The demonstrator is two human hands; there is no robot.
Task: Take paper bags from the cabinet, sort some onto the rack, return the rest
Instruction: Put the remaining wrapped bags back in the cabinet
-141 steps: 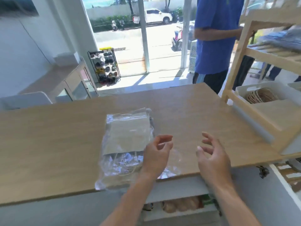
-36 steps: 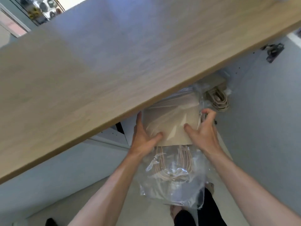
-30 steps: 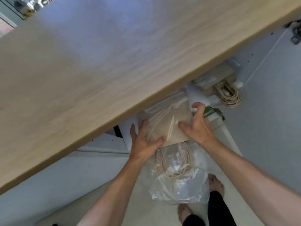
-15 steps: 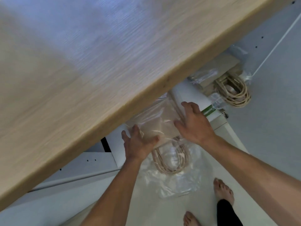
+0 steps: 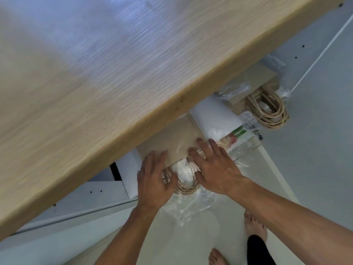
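Step (judged): sliding wrapped paper bags [image 5: 172,144] into cabinet [image 5: 313,54] under bench [image 5: 95,73] | left hand [image 5: 152,180], right hand [image 5: 214,169]: flat, fingers spread, pressing pack's near end | risk: loose plastic wrap [image 5: 191,207] slips under palms; twine handles [image 5: 186,188] snag, pack tips floorward.

Forearms [image 5: 286,211] bare, unsleeved to frame edge; feet [image 5: 254,224] bare; black trouser leg [image 5: 257,249] above one foot

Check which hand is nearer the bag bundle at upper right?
Right. The right hand lies below-left of the bundle; the left hand is farther left.
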